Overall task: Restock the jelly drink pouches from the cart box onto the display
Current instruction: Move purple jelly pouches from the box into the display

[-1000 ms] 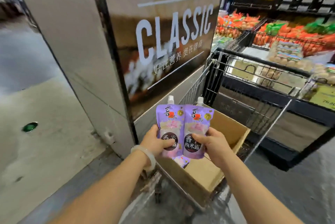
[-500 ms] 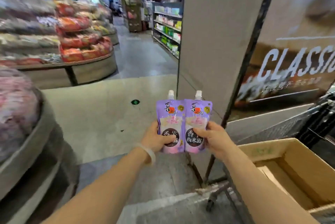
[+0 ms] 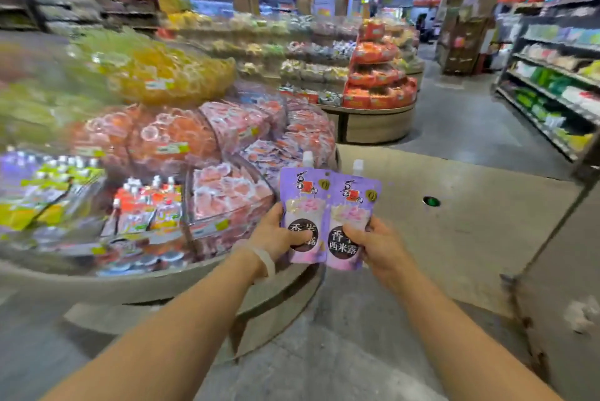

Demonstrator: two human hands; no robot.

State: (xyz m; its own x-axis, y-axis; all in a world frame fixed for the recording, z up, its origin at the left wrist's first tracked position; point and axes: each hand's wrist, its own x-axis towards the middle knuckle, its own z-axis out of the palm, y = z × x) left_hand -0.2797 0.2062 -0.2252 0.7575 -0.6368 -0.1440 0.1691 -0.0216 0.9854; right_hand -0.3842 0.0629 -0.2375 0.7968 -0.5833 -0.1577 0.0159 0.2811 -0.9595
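Two purple jelly drink pouches with white spouts stand upright side by side in front of me. My left hand (image 3: 276,235) grips the left pouch (image 3: 303,199) by its lower part. My right hand (image 3: 373,245) grips the right pouch (image 3: 352,202) the same way. They hang just right of the round tiered display (image 3: 162,283), near its rim. On the display's lower tier sit spouted pouches (image 3: 146,206) in red, green and purple. The cart box is out of view.
Bags of orange, pink and yellow jelly cups (image 3: 181,137) fill the display's upper tiers. A second round stand (image 3: 376,121) is behind, shelving (image 3: 552,89) runs along the right, and a pillar's corner (image 3: 552,271) is close on my right. Open floor (image 3: 454,222) lies ahead.
My view has swung left, away from the cart and the pillar, to the round display. Both hands still hold the two pouches in the same way.
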